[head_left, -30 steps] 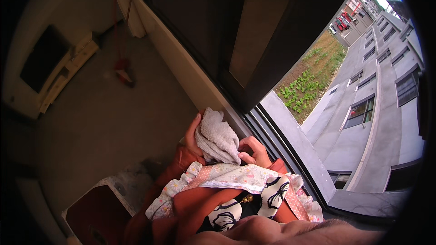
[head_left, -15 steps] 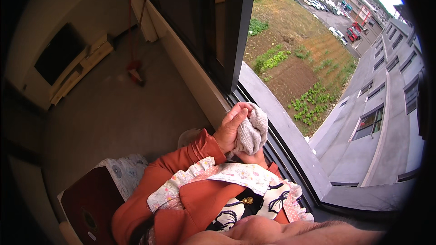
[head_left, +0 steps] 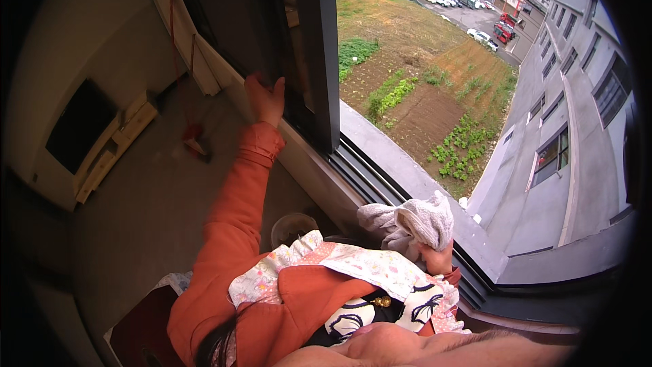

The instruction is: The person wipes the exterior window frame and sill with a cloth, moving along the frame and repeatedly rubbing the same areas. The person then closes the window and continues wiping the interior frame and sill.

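Note:
My right hand (head_left: 438,257) grips a crumpled whitish-grey cloth (head_left: 429,219) above the window track (head_left: 370,168). The cloth covers most of its fingers, and one loose end hangs to the left over the sill's inner edge. My left arm stretches forward in its orange-red sleeve. At the inner side of the dark window frame (head_left: 319,54), my left hand (head_left: 265,100) has its thumb spread from the fingers and holds nothing. Whether it touches the frame or the pale sill (head_left: 299,141), I cannot tell.
A round bin (head_left: 293,225) stands on the floor below the sill. A red-brown chair or box (head_left: 142,323) is at lower left. Farther off are a low TV cabinet (head_left: 117,146) and a red-handled mop or broom (head_left: 195,141). Outside the open window lie garden plots (head_left: 428,119).
Both hands held the bunched cloth together. My left hand has let go and moved forward to the window frame. The right hand has shifted right with the cloth, which hangs looser.

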